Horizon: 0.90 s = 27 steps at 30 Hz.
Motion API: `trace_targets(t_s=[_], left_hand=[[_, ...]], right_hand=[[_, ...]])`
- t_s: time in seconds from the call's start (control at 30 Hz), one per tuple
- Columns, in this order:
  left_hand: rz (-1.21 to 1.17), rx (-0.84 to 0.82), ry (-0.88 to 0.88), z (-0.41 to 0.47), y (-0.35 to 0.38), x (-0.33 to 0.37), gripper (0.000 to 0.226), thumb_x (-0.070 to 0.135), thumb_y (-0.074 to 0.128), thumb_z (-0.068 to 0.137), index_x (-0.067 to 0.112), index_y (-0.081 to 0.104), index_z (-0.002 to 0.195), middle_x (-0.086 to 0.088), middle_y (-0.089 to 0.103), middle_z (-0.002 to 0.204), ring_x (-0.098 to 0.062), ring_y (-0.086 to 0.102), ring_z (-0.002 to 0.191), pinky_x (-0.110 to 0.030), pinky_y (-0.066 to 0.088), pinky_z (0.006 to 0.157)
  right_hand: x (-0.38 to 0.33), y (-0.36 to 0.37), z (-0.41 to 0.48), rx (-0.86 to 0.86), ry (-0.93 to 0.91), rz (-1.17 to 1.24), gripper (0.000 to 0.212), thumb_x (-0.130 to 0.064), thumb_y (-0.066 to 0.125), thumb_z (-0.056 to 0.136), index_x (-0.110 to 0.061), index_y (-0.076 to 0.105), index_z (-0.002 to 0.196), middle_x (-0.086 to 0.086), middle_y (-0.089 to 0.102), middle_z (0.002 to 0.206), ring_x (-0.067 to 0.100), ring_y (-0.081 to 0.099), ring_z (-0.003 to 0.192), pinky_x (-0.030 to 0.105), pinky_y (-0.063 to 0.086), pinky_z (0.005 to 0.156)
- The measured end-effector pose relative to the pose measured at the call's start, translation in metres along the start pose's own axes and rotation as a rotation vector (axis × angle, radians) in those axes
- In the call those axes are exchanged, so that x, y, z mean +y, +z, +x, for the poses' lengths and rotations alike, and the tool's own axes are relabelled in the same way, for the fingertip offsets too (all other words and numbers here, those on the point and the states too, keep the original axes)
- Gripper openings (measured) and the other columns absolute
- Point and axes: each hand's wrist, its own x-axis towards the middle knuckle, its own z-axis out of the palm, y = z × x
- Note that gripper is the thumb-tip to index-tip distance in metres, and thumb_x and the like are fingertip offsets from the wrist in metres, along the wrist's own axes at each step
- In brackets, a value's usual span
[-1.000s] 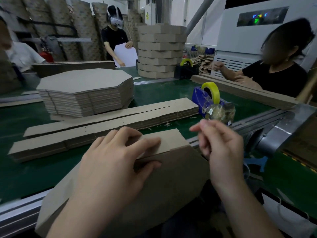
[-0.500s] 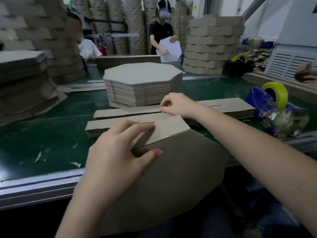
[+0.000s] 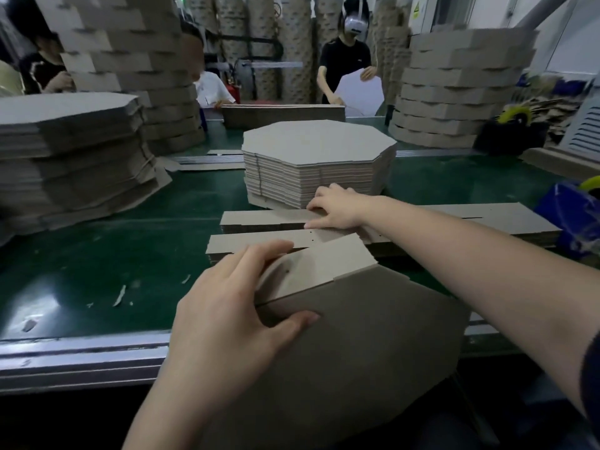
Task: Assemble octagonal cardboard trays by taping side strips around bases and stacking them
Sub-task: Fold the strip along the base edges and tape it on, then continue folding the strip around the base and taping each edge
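Observation:
My left hand grips an octagonal cardboard base that leans tilted over the table's near edge. Its fingers lie over a short side strip standing along the base's top edge, and the thumb presses on the base's face. My right hand reaches forward onto the far pile of flat side strips, fingers curled over the top strip's far edge and thumb along its near edge. A second strip pile lies just in front. Behind them stands a stack of flat octagonal bases.
A blue tape dispenser with a yellow roll sits at the right edge. Tall stacks of finished trays stand back right, flat cardboard piles at left. Scraps dot the green belt. Other workers stand behind.
My right hand has left the spot near the tape dispenser and gone forward and left onto the strip pile. The view has turned left. My left hand has kept its hold on the base.

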Motion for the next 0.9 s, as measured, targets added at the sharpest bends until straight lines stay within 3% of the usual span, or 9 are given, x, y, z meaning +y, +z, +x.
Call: trace_targets(t_s=[0.2, 0.27, 0.33, 0.43, 0.57, 0.63, 0.7, 0.77, 0.9], left_hand=[[0.029, 0.007, 0.022, 0.001, 0.000, -0.001, 0.065, 0.061, 0.068, 0.056, 0.050, 0.045, 0.115, 0.033, 0.055, 0.103, 0.004, 0.050, 0.098, -0.012, 0.038, 0.077], [0.043, 0.003, 0.034, 0.001, 0.000, -0.001, 0.063, 0.060, 0.067, 0.058, 0.050, 0.047, 0.116, 0.032, 0.055, 0.104, 0.002, 0.050, 0.099, -0.014, 0.039, 0.076], [0.052, -0.009, 0.051, 0.001, -0.001, -0.001, 0.059, 0.061, 0.066, 0.061, 0.050, 0.050, 0.117, 0.030, 0.055, 0.108, -0.002, 0.053, 0.100, -0.023, 0.044, 0.075], [0.034, -0.024, 0.051, 0.002, -0.001, 0.001, 0.054, 0.067, 0.061, 0.064, 0.050, 0.055, 0.114, 0.028, 0.055, 0.110, -0.004, 0.055, 0.101, -0.031, 0.048, 0.076], [-0.068, 0.029, 0.025, 0.005, 0.001, 0.006, 0.054, 0.075, 0.054, 0.063, 0.047, 0.066, 0.107, 0.026, 0.059, 0.107, -0.003, 0.059, 0.099, -0.033, 0.049, 0.076], [-0.132, 0.060, 0.028, 0.004, 0.001, 0.009, 0.054, 0.074, 0.055, 0.062, 0.044, 0.069, 0.105, 0.026, 0.062, 0.107, -0.004, 0.060, 0.101, -0.036, 0.051, 0.079], [-0.183, 0.081, 0.036, 0.001, -0.001, 0.012, 0.053, 0.072, 0.058, 0.061, 0.044, 0.070, 0.104, 0.026, 0.063, 0.106, -0.003, 0.061, 0.101, -0.038, 0.051, 0.082], [-0.209, 0.096, 0.057, -0.001, -0.005, 0.017, 0.052, 0.072, 0.059, 0.061, 0.044, 0.069, 0.104, 0.025, 0.064, 0.106, -0.005, 0.062, 0.102, -0.040, 0.051, 0.083], [-0.259, 0.120, 0.136, -0.003, -0.007, 0.035, 0.052, 0.069, 0.061, 0.064, 0.043, 0.068, 0.108, 0.022, 0.064, 0.107, -0.010, 0.063, 0.102, -0.043, 0.052, 0.082]], right_hand=[[0.005, -0.001, -0.004, 0.071, 0.034, 0.167, 0.059, -0.062, 0.054, 0.088, -0.029, 0.052, 0.137, 0.002, 0.041, 0.138, 0.026, 0.032, 0.130, 0.050, 0.025, 0.105], [0.008, -0.006, -0.011, 0.131, 0.014, 0.270, 0.057, -0.057, 0.062, 0.084, -0.027, 0.056, 0.132, 0.000, 0.047, 0.134, 0.024, 0.038, 0.128, 0.046, 0.030, 0.105], [0.008, -0.011, -0.020, 0.199, -0.021, 0.467, 0.048, -0.043, 0.072, 0.080, -0.025, 0.057, 0.122, -0.002, 0.054, 0.120, 0.023, 0.051, 0.117, 0.035, 0.042, 0.094], [0.002, -0.021, -0.035, 0.283, -0.075, 0.622, 0.042, -0.030, 0.070, 0.082, -0.025, 0.051, 0.119, -0.003, 0.055, 0.117, 0.020, 0.054, 0.110, 0.028, 0.042, 0.087], [-0.006, -0.037, -0.062, 0.354, -0.150, 0.420, 0.056, -0.054, 0.063, 0.086, -0.031, 0.047, 0.135, -0.007, 0.050, 0.135, 0.011, 0.046, 0.117, 0.027, 0.036, 0.093], [-0.010, -0.048, -0.080, 0.433, -0.175, 0.358, 0.058, -0.058, 0.063, 0.084, -0.030, 0.050, 0.134, -0.006, 0.052, 0.135, 0.013, 0.047, 0.120, 0.025, 0.035, 0.094], [-0.014, -0.064, -0.100, 0.485, -0.188, 0.290, 0.060, -0.059, 0.063, 0.083, -0.030, 0.051, 0.134, -0.005, 0.055, 0.133, 0.016, 0.049, 0.121, 0.033, 0.040, 0.099], [-0.019, -0.087, -0.126, 0.549, -0.190, 0.213, 0.060, -0.062, 0.061, 0.083, -0.031, 0.051, 0.134, -0.006, 0.056, 0.128, 0.018, 0.053, 0.115, 0.034, 0.043, 0.093], [-0.024, -0.132, -0.193, 0.691, -0.143, -0.025, 0.064, -0.068, 0.049, 0.083, -0.030, 0.049, 0.134, -0.006, 0.056, 0.125, 0.011, 0.050, 0.099, 0.019, 0.033, 0.078]])
